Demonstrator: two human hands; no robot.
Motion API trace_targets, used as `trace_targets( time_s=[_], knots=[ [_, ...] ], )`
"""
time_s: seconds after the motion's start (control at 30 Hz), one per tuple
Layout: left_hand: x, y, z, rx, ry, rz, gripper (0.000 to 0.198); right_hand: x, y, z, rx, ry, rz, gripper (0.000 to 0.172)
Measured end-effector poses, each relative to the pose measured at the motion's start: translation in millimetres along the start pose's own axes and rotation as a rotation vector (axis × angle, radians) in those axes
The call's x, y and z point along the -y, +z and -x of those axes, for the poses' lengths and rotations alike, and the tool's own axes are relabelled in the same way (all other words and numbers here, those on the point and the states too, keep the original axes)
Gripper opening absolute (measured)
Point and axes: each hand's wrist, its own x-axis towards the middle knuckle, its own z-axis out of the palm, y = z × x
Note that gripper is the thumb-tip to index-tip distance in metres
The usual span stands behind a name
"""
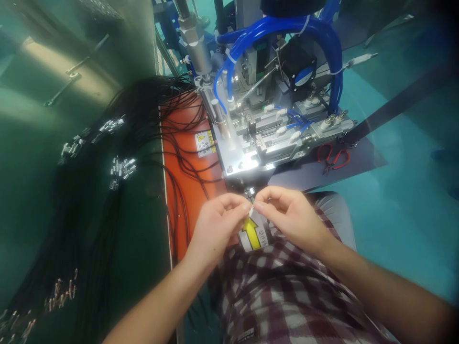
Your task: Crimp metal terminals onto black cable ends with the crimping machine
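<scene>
My left hand [222, 217] and my right hand [292, 215] meet at the fingertips in front of the machine [247, 157]. Thumb and forefinger of each are pinched together. Something tiny and shiny shows between the two pinches, too small to name and mostly hidden by the fingers. Just above the fingertips is a small metal part [250, 191] at the machine's front edge. Below the hands lies a label with a yellow arrow [252, 234] pointing toward the machine.
Bundles of black cables [143, 110] with metal connector ends [122, 169] spread over the dark green surface at left. Some cables cross an orange panel [193, 177]. Blue air hoses [283, 28] arch over the machine. Red-handled pliers [333, 160] lie at right.
</scene>
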Motion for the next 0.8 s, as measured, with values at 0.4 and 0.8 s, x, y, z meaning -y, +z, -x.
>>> trace_targets(
  time_s=[0.4, 0.8],
  knots=[
    [1, -1.9, -1, 0.000, 0.018, -0.029, 0.021, -1, -2, -1, -0.006, -0.010, -0.027, 0.013],
    [-1, -1.4, 2, 0.006, 0.005, -0.142, 0.026, 4, -2, -8, 0.022, -0.058, 0.055, 0.011]
  ],
)
